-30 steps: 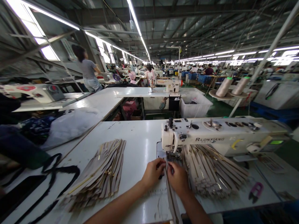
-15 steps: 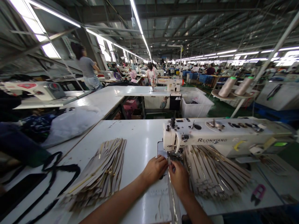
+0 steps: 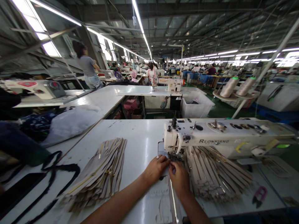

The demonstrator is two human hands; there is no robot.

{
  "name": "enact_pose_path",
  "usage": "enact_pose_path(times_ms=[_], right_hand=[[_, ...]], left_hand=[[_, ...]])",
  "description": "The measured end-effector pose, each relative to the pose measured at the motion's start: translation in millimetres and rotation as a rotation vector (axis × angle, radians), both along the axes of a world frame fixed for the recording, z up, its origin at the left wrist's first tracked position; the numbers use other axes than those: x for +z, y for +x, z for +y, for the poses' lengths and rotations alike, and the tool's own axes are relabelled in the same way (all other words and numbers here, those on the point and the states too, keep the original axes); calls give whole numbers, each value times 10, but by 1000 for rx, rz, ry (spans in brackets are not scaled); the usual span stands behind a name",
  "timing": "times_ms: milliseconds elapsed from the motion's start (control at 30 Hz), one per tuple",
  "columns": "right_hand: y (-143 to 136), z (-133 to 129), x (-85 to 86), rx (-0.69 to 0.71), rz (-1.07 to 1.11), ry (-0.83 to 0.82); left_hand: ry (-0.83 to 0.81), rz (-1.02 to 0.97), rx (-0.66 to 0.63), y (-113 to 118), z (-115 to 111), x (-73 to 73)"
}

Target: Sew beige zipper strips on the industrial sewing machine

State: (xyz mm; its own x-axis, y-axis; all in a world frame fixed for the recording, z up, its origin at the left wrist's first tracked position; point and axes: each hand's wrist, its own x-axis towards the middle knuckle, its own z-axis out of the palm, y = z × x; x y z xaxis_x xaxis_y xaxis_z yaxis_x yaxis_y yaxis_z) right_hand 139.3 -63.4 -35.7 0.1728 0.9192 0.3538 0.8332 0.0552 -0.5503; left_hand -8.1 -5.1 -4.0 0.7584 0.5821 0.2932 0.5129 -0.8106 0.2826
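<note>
Just in front of the presser foot of a white sewing machine [image 3: 198, 140], my two hands meet with fingertips almost touching. My left hand [image 3: 156, 168], with a ring on one finger, is closed in a pinch at the end of a beige zipper strip [image 3: 173, 202]. My right hand [image 3: 179, 178] pinches the same strip from the right side. From there the strip runs down toward me along my right forearm, its metallic teeth shining. My fingers cover the pinched end. Beige zipper strips lie in a fanned pile [image 3: 105, 171] on the left and another pile [image 3: 215, 174] on the right.
Thread snips with a pink handle [image 3: 259, 196] lie at the table's right. Black cord [image 3: 70, 168] and a white bag [image 3: 72, 124] are at left. Two thread cones [image 3: 230, 87] stand behind the machine. Farther back are a white bin [image 3: 198, 105] and a standing person [image 3: 87, 67].
My hands have drawn closer together at the machine, and the bit of strip that showed between them is now covered. The view has shifted slightly.
</note>
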Motion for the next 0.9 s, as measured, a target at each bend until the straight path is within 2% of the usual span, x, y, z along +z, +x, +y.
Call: enact_pose_path(times_ms=[200,667,900], right_hand=[[-14,5,-5,-7,-102,-34],[-52,7,21,2,-328,-115],[-63,22,7,-10,-363,-119]], left_hand=[[-30,-61,-23,15,41,-19],[-136,-122,11,46,90,4],[-184,-156,43,71,142,-92]])
